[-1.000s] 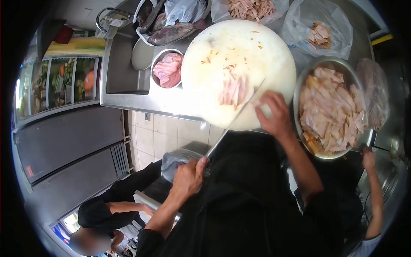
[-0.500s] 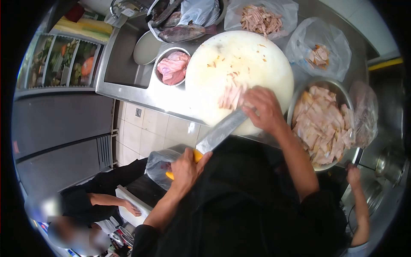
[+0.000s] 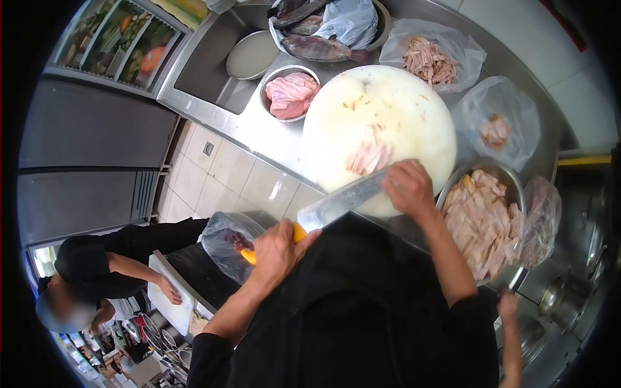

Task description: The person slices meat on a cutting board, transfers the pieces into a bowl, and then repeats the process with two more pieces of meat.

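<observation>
My left hand (image 3: 278, 251) is closed around the yellow handle of a wide-bladed knife (image 3: 343, 202). The blade slants up and right across the near edge of a round white cutting board (image 3: 414, 116). At the blade's far end, the curled fingers and thumb of my right hand (image 3: 410, 187) close on the tip; its fingertips are partly hidden. Pale meat strips (image 3: 370, 154) lie on the board just beyond the blade, and small orange bits are scattered farther back.
Right of the board stands a metal bowl of sliced meat (image 3: 482, 223). Bagged meat strips (image 3: 430, 59), fish (image 3: 317, 48), a bowl of pink meat (image 3: 291, 95) and a sink (image 3: 207, 71) lie beyond. Co-workers' arms show at lower left (image 3: 136, 268) and lower right (image 3: 511, 336).
The view has shifted and turned, so the board appears farther right. The lower-left person's arm and head have moved in view. Both my hands remain at the knife.
</observation>
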Available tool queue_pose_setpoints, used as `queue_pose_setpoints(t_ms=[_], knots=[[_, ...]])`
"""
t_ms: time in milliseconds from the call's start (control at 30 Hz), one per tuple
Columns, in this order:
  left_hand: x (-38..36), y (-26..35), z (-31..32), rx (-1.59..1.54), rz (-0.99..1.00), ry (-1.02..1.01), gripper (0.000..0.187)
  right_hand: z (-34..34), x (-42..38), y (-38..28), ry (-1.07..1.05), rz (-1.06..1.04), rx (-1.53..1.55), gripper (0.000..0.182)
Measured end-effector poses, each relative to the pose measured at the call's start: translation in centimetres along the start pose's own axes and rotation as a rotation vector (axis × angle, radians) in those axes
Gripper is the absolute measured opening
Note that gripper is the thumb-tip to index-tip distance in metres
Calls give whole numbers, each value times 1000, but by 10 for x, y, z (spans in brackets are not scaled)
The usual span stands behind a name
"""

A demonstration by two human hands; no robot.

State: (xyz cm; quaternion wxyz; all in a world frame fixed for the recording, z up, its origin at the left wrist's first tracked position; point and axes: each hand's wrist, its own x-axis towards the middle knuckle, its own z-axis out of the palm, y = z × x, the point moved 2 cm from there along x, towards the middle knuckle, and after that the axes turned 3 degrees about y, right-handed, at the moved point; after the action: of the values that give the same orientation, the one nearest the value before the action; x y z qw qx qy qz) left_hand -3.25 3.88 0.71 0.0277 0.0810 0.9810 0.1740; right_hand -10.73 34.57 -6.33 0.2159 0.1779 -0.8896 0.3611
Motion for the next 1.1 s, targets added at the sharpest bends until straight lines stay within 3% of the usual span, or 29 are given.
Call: queue_pose_setpoints(t_ms=[100, 200, 333, 400, 500, 600, 700, 800, 867, 933, 1000, 1100], knots=[[1, 0, -1, 39, -4, 74, 55, -6, -7, 2, -80, -8, -21, 12], [6, -10, -11, 7, -155, 93, 59, -10, -11, 2, -100, 4, -4, 13], [14, -20, -28, -133, -403, -2, 65, 11, 23, -3, -21, 4, -23, 22], [12, -31, -22, -181, -406, 10, 69, 38, 50, -7, 14, -59, 24, 25], [7, -40, -17, -236, -477, -45, 70, 69, 61, 0, -377, 24, -106, 30], [-2, -37, -19, -274, -578, -142, 70, 64, 69, -4, -613, 184, -231, 26], [-16, -45, -10, -355, -604, -143, 73, 53, 66, -3, -794, 208, -135, 20], [-24, -55, -1, -389, -650, -184, 74, 51, 64, 2, -647, 147, -12, 16], [-26, -61, 3, -401, -639, -147, 74, 52, 74, 5, -706, 365, 132, 18], [-26, -65, 2, -408, -636, -130, 74, 54, 87, 4, -696, 454, 229, 20], [-21, -66, -2, -412, -644, -129, 74, 58, 99, 3, -624, 408, 276, 22], [-19, -72, -4, -436, -660, -130, 74, 69, 110, 8, -749, 414, 315, 26]])
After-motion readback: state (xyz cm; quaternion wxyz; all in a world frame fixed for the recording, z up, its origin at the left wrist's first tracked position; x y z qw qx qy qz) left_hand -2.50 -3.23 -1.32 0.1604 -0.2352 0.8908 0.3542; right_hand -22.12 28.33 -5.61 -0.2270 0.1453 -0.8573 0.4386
